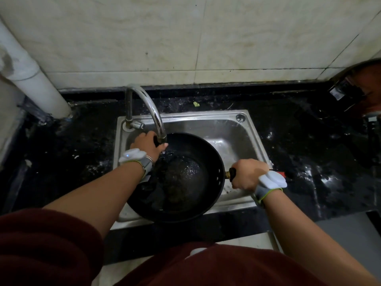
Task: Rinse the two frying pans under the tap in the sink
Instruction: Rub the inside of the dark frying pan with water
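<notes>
One frying pan (185,178) seen in sink (243,129), tilted, handle axis running rightward into right hand (248,175), fist wrapped round it. Left hand (147,144) curled over far-left rim beside tap (152,112) spout. Second pan not visible.

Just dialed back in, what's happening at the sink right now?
A person is rinsing a black frying pan held over the steel sink. The right hand grips the pan's handle, while the left hand is at the pan's far rim beneath the tap. Water glistens in the pan. Only one pan shows.
</notes>
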The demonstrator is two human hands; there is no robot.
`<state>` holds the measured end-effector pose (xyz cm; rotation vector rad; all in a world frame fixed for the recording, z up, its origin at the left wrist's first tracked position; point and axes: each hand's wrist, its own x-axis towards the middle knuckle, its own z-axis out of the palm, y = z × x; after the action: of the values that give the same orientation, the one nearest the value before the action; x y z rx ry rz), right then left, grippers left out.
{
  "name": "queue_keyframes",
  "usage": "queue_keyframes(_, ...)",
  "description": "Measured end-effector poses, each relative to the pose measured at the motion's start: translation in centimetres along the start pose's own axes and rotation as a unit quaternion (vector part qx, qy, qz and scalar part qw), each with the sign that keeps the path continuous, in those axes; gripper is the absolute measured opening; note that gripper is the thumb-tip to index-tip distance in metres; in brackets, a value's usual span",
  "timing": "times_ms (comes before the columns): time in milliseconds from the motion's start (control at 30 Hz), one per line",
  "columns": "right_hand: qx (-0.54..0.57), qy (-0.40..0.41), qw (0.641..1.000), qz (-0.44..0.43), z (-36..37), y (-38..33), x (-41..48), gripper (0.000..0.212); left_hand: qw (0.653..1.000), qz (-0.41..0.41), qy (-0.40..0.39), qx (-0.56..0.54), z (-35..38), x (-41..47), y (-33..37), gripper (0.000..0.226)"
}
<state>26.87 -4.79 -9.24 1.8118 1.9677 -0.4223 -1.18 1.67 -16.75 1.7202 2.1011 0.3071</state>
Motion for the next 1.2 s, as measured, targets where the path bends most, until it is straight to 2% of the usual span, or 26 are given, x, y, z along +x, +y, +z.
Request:
queue_keyframes(133,0.024,-0.019,0.999,-0.014,1.3,-0.4,-0.3,0.011,0.980,0.057,-0.066,0.179,-0.3,0.0,-0.9,0.086)
queue_keyframes(167,0.015,-0.011,1.000,-0.022,1.6,-0.5,-0.4,0.011,0.972,0.071,-0.075,0.209,-0.5,-0.1,-1.0,0.089)
queue_keyframes(233,-0.005,0.008,0.999,-0.037,2.0,-0.5,-0.5,0.012,0.965,0.088,-0.091,0.231,-0.6,-0.4,-1.2,0.079)
queue_keyframes(300,-0.016,0.013,0.999,-0.043,2.5,-0.5,-0.7,0.015,0.970,0.076,-0.101,0.207,-0.5,-0.6,-1.5,0.071)
queue_keyframes(400,-0.017,-0.005,0.999,-0.048,3.2,-0.4,-1.1,0.017,0.978,0.056,-0.087,0.182,0.1,-1.1,-1.9,0.072)
queue_keyframes(533,-0.004,-0.024,0.998,-0.057,3.7,-0.1,-1.4,0.006,0.977,0.040,-0.073,0.197,0.2,-1.5,-1.4,0.065)
queue_keyframes(733,-0.003,-0.001,0.999,-0.042,4.1,0.3,-1.4,0.017,0.985,0.031,-0.068,0.153,0.7,-0.8,-0.8,0.053)
queue_keyframes(867,-0.008,-0.006,0.999,-0.046,3.9,0.7,-1.5,0.018,0.977,0.050,-0.088,0.190,0.0,-1.3,-0.4,0.066)
queue_keyframes(1000,0.003,-0.024,0.998,-0.054,3.8,0.9,-1.6,0.011,0.968,0.057,-0.087,0.230,-0.3,-1.4,-0.1,0.065)
queue_keyframes(1067,0.011,-0.029,0.998,-0.053,3.8,1.0,-1.5,0.004,0.976,0.041,-0.083,0.195,0.0,-1.2,0.4,0.064)
queue_keyframes(1200,0.028,-0.023,0.999,-0.039,4.2,1.6,-1.5,0.010,0.991,-0.036,-0.116,0.063,-0.6,-0.7,0.7,0.056)
